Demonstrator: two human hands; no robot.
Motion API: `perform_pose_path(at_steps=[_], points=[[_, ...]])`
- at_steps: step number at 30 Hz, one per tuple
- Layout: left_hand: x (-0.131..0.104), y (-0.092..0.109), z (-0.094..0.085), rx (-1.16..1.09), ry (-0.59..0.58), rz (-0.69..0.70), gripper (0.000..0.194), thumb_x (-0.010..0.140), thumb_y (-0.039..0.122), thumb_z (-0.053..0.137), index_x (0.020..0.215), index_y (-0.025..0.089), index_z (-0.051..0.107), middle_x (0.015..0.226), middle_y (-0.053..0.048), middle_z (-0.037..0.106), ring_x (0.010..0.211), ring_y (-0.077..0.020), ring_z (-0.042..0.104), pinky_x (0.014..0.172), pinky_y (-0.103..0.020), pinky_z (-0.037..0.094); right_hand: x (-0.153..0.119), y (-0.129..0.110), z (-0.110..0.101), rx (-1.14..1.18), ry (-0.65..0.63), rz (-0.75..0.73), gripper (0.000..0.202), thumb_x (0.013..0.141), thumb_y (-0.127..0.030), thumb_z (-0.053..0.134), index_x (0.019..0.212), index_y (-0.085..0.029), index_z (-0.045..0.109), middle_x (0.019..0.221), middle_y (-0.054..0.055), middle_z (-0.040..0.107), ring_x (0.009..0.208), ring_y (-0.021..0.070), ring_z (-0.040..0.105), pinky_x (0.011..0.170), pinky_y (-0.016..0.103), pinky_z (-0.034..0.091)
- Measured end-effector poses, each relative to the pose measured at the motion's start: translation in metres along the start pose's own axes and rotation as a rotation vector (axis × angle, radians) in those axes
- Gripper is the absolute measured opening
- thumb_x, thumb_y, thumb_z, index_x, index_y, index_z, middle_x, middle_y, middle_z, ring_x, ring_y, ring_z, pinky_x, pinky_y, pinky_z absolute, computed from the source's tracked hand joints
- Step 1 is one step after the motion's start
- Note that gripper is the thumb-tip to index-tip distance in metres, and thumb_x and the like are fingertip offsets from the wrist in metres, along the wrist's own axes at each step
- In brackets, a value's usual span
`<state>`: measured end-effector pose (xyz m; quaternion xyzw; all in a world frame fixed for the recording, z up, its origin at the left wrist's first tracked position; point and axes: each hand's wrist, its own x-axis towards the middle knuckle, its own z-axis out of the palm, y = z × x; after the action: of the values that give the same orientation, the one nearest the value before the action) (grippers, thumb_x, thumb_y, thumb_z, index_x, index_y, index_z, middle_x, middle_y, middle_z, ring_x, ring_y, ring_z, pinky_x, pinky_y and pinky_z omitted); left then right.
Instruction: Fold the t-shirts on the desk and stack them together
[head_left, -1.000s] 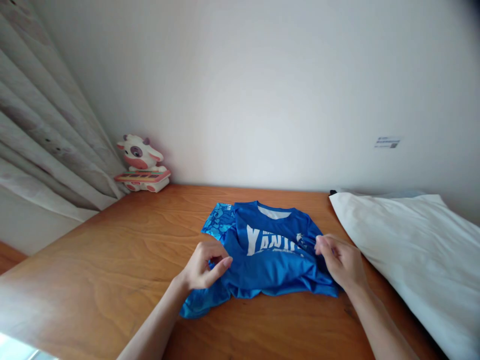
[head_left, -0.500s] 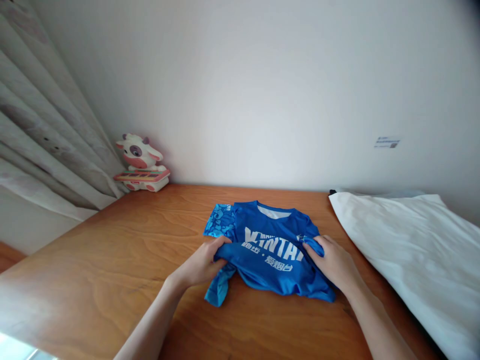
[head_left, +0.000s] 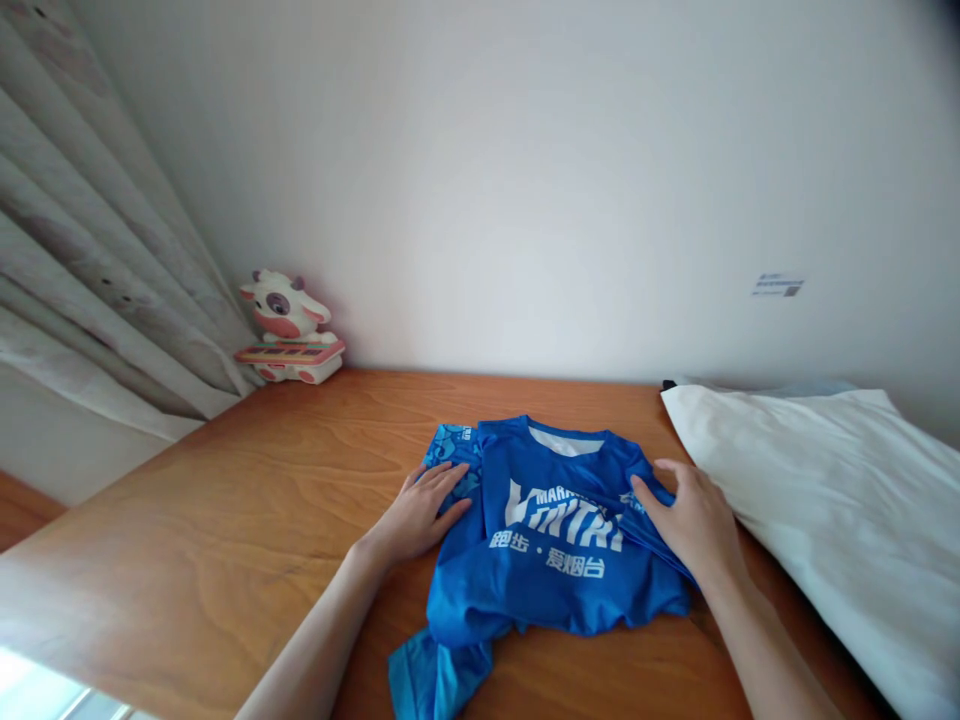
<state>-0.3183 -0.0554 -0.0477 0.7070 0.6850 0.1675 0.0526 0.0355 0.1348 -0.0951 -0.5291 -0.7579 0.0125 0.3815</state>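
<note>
On table (head_left: 225, 520), rumpled blue shirt (head_left: 555, 540)

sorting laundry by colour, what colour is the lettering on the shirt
White lettering on a blue shirt, seen in the head view.

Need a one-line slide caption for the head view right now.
Both hands, left hand and right hand, lie flat on a folded blue shirt on the wooden table.

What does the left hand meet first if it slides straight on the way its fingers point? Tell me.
The left hand lies flat, fingers aimed up-right across the blue shirt; it likely meets the patterned sleeve first, then bare table.
</note>
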Motion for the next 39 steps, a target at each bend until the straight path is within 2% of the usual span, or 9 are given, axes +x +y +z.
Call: perform_pose_path(at_steps=[3, 7, 9, 16, 20, 24, 29, 33, 39], points=[[-0.001, -0.001, -0.002, 0.159, 0.088, -0.16, 0.048, 0.104, 0.053, 0.042, 0.139, 0.026, 0.062, 0.134, -0.01, 0.071, 0.128, -0.03, 0.063, 0.117, -0.051, 0.036, -0.005, 0.01, 0.011, -0.1, -0.102, 0.041, 0.056, 0.088, -0.058, 0.049, 0.121, -0.015, 0.064, 0.115, 0.019, 0.073, 0.107, 0.0383, 0.067, 0.091, 0.052, 0.052], [-0.006, -0.006, -0.013, 0.402, 0.222, -0.522, 0.049, 0.105, 0.049, 0.036, 0.118, 0.019, 0.073, 0.107, -0.016, 0.078, 0.105, -0.0359, 0.072, 0.108, -0.057, 0.041, -0.002, 0.02, 0.011, -0.03, -0.174, 0.043, 0.038, 0.083, -0.041, 0.051, 0.109, -0.022, 0.072, 0.109, 0.015, 0.076, 0.102, 0.035, 0.071, 0.09, 0.049, 0.055], [-0.007, -0.01, -0.015, 0.443, 0.231, -0.577, 0.048, 0.105, 0.045, 0.036, 0.116, 0.016, 0.073, 0.11, -0.019, 0.076, 0.106, -0.0382, 0.071, 0.105, -0.059, 0.044, 0.001, 0.021, 0.009, 0.082, -0.178, 0.068, 0.035, 0.078, -0.03, 0.05, 0.104, -0.026, 0.074, 0.108, 0.009, 0.078, 0.1, 0.0305, 0.073, 0.092, 0.045, 0.055], [-0.002, -0.017, 0.008, 0.164, 0.108, -0.146, 0.053, 0.107, 0.045, 0.033, 0.152, 0.022, 0.049, 0.161, -0.01, 0.047, 0.148, -0.0275, 0.043, 0.121, -0.046, 0.035, 0.009, 0.007, -0.002, 0.453, -0.152, 0.295, 0.04, 0.076, -0.038, 0.056, 0.109, -0.024, 0.073, 0.108, 0.009, 0.079, 0.101, 0.0291, 0.073, 0.097, 0.045, 0.054], [-0.006, -0.013, 0.01, 0.254, 0.091, -0.336, 0.051, 0.106, 0.049, 0.036, 0.148, 0.025, 0.053, 0.156, -0.011, 0.053, 0.146, -0.0356, 0.045, 0.117, -0.061, 0.035, 0.012, 0.003, -0.005, 0.634, -0.074, 0.341, 0.047, 0.077, -0.048, 0.064, 0.113, -0.021, 0.071, 0.112, 0.011, 0.077, 0.102, 0.029, 0.072, 0.097, 0.046, 0.055], [-0.009, -0.013, -0.001, 0.382, 0.137, -0.603, 0.05, 0.105, 0.051, 0.036, 0.129, 0.02, 0.067, 0.137, -0.018, 0.066, 0.128, -0.0414, 0.059, 0.106, -0.068, 0.041, 0.01, -0.009, -0.01, 0.508, 0.025, 0.268, 0.054, 0.078, -0.063, 0.068, 0.11, -0.021, 0.071, 0.112, 0.014, 0.074, 0.103, 0.03, 0.069, 0.095, 0.047, 0.055], [-0.006, -0.016, 0.001, 0.32, 0.168, -0.359, 0.048, 0.104, 0.044, 0.04, 0.139, 0.019, 0.061, 0.155, -0.016, 0.053, 0.142, -0.0347, 0.048, 0.114, -0.051, 0.042, 0.002, -0.025, -0.012, 0.285, -0.16, -0.037, 0.049, 0.078, -0.067, 0.069, 0.104, -0.026, 0.072, 0.106, 0.01, 0.072, 0.107, 0.032, 0.066, 0.099, 0.048, 0.05], [-0.006, -0.012, 0.007, 0.226, 0.036, -0.254, 0.065, 0.1, 0.061, 0.044, 0.151, 0.021, 0.053, 0.163, -0.016, 0.042, 0.15, -0.0384, 0.037, 0.121, -0.059, 0.031, 0.002, -0.02, -0.011, 0.279, -0.282, 0.022, 0.035, 0.082, -0.058, 0.061, 0.095, -0.028, 0.073, 0.099, 0.008, 0.075, 0.094, 0.0299, 0.071, 0.085, 0.044, 0.054], [-0.01, -0.013, 0.005, 0.196, -0.027, -0.259, 0.082, 0.096, 0.073, 0.043, 0.156, 0.018, 0.044, 0.166, -0.018, 0.034, 0.155, -0.0388, 0.028, 0.124, -0.063, 0.022, 0.01, -0.008, -0.018, 0.365, 0.195, 0.353, 0.039, 0.083, -0.053, 0.059, 0.103, -0.021, 0.07, 0.095, 0.012, 0.075, 0.081, 0.0278, 0.068, 0.084, 0.044, 0.054]])
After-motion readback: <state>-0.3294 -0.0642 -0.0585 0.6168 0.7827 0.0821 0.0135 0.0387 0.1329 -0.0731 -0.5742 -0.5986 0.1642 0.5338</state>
